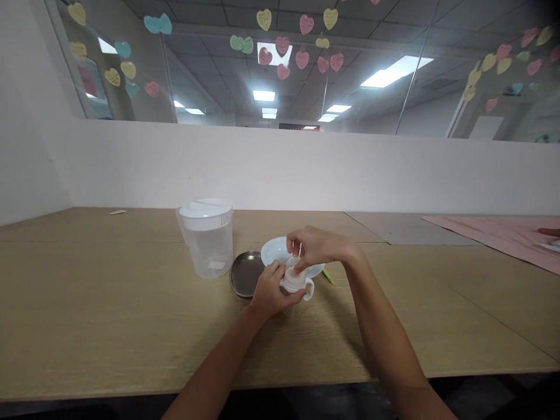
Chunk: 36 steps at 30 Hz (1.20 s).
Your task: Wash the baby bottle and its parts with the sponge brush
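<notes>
My left hand (272,290) is wrapped round a white baby bottle (294,281) with a side handle, keeping it just above the table. Over its top, my right hand (312,246) is closed in a pinch, fingers pointing down. A thin white stick (300,249) shows between those fingers; its lower end is hard to see. Behind the bottle lies a pale blue-white plate (275,248), partly covered by my hands. A round dark metal dish (245,275) sits left of the plate, close to my left hand.
A clear lidded plastic pitcher (212,242) stands left of the dish. A green pen-like thing (328,276) pokes out right of the plate. Far right, another person's hand (548,231) rests by a pink cloth (490,233). The wooden table (109,315) meets a white wall (280,169).
</notes>
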Each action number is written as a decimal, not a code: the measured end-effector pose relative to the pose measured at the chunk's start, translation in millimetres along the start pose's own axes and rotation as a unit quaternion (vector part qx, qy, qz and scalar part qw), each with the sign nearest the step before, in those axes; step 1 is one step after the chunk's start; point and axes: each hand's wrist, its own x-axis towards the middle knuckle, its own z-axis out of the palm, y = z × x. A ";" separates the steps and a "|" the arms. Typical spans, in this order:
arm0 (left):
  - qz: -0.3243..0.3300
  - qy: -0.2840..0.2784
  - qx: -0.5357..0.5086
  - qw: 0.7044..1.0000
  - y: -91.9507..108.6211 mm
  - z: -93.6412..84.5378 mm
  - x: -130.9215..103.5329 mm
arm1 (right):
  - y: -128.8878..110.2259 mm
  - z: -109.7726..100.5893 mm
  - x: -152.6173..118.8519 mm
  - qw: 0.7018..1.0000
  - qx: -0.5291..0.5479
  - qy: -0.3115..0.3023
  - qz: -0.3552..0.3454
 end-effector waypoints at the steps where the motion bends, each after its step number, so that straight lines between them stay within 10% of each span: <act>1: 0.000 0.000 -0.006 1.000 0.7 -0.4 0.0 | -2.1 0.4 -0.4 1.000 -0.013 0.006 -0.004; 36: -0.012 0.012 -0.049 0.999 8.1 -1.0 1.0 | -26.6 12.0 -1.8 0.983 -0.158 0.050 0.084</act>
